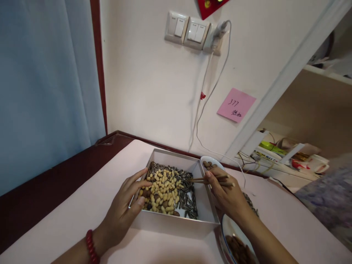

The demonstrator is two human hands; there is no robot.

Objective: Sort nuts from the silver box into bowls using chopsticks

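On the wall (145, 84), a pink note (236, 105) is marked "377" above handwritten characters. On the table (79, 212), the box (173, 226) of peanuts (164, 186) and sunflower seeds (189, 206) is touched by the spread left hand (121, 209); chopsticks (198, 180) are gripped in the right hand (227, 196).

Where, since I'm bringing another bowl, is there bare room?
The pale cover looks bare between the dark wood and left hand, and between the right forearm and patterned fabric. Crowded: right of the tray, with two bowls and the right hand.

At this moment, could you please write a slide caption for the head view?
Right hand holding chopsticks over a tray of peanuts and sunflower seeds, left hand at its rim.
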